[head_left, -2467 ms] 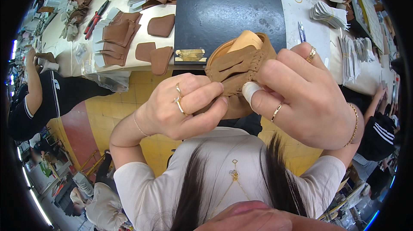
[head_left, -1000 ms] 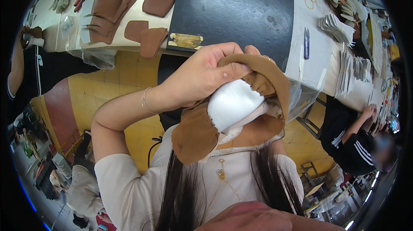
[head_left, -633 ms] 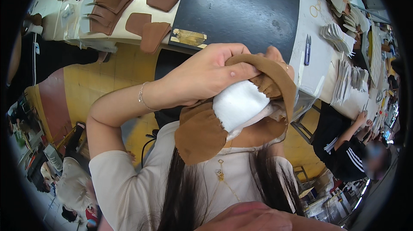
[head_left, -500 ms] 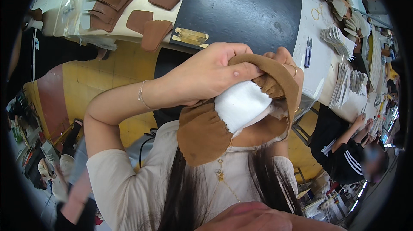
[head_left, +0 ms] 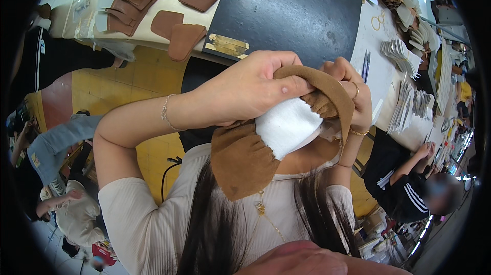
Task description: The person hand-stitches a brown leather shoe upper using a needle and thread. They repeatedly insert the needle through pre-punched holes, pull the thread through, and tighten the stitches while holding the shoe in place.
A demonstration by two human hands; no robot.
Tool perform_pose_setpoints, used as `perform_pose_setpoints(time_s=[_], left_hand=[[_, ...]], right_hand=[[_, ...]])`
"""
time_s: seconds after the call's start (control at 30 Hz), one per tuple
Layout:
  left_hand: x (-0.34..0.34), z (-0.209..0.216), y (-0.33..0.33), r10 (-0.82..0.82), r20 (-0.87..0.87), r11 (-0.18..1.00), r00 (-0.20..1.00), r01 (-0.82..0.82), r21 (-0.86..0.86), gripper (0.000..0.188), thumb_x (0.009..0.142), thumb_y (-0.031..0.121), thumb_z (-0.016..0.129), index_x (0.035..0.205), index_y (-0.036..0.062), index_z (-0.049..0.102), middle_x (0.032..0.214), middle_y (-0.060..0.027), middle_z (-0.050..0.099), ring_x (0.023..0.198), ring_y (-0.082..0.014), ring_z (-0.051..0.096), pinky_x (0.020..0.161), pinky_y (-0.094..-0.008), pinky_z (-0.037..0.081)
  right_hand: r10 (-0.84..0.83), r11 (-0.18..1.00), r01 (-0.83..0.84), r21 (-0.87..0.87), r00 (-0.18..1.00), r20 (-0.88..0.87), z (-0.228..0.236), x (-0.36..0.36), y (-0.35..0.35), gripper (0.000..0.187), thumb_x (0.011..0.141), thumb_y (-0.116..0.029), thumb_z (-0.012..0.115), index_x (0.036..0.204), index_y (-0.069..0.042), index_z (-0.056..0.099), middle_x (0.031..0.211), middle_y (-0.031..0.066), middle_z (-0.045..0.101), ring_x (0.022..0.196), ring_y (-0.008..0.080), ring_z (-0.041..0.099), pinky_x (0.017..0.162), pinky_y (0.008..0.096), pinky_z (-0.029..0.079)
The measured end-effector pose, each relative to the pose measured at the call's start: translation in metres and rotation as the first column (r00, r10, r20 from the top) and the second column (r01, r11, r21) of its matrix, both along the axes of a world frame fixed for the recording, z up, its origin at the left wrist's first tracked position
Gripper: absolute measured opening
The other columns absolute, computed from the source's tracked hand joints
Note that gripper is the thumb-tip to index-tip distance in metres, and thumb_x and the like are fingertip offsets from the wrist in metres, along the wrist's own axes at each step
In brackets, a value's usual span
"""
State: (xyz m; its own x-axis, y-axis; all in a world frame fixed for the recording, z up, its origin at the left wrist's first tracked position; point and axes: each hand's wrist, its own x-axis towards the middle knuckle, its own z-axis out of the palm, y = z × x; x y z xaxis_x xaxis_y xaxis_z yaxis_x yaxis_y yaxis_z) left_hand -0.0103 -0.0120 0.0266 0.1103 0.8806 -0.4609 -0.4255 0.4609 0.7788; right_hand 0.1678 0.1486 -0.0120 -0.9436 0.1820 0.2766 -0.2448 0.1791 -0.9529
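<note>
In front of my chest I hold up a curled brown suede-like leather piece point(head_left: 243, 165) with gathered, puckered edges and a white lining point(head_left: 289, 124) showing in its middle. My left hand point(head_left: 255, 88) grips its top edge, thumb pressed on the near face and fingers folded behind. On the far right side of the same edge, my right hand point(head_left: 353, 83) is closed, its fingers bent and partly hidden behind the brown rim. The leather's lower left part hangs loose below my left wrist.
A black board point(head_left: 286, 11) with a worn golden strip lies on the pale table. Brown leather pieces point(head_left: 138, 1) are piled to its left. Thread snips point(head_left: 366, 65) and stacks of pale cut pieces point(head_left: 401, 55) lie to its right. A person point(head_left: 399, 188) sits at the right.
My right hand has shifted slightly right and more of its wrist shows. The leather piece stays almost in place between my hands. People at the lower left have changed position.
</note>
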Motion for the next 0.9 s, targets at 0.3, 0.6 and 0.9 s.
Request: perform_pose_setpoints(time_s=[0.3, 0.6, 0.9], left_hand=[[0.0, 0.003, -0.003, 0.02, -0.082, 0.994, 0.996, -0.011, 0.107, 0.015, 0.097, 0.019, 0.057, 0.094, 0.0048, 0.052, 0.085, 0.0038, 0.053, 0.079, -0.0021, 0.046, 0.067, -0.0205, 0.04], [0.007, -0.002, -0.007, 0.101, -0.117, 0.977, 0.988, -0.076, 0.2, 0.018, 0.095, 0.019, 0.061, 0.094, 0.0048, 0.051, 0.086, 0.0034, 0.052, 0.081, -0.0023, 0.045, 0.07, -0.0198, 0.039], [0.012, -0.01, -0.014, 0.158, -0.149, 0.956, 0.976, -0.113, 0.271, 0.019, 0.095, 0.019, 0.063, 0.093, 0.0036, 0.052, 0.086, 0.0023, 0.053, 0.081, -0.0033, 0.046, 0.072, -0.0211, 0.039]], right_hand=[[-0.086, 0.978, 0.1, -0.184, 0.993, 0.083, -0.009, 0.0, -0.017, 0.017, 0.081, -0.011, 0.072, 0.087, 0.004, 0.066, 0.08, 0.0029, 0.043, 0.07, 0.014, 0.044, 0.063, 0.0283, 0.039], [-0.166, 0.598, 0.272, -0.754, 0.962, 0.215, -0.028, -0.006, -0.066, 0.01, 0.085, -0.01, 0.071, 0.088, -0.001, 0.069, 0.086, -0.0019, 0.048, 0.076, 0.0069, 0.051, 0.067, 0.0202, 0.044], [-0.07, 0.781, 0.199, -0.592, 0.97, 0.234, -0.023, 0.0, -0.059, 0.013, 0.085, -0.012, 0.073, 0.092, -0.002, 0.069, 0.087, -0.0019, 0.048, 0.077, 0.0068, 0.048, 0.069, 0.0213, 0.045]])
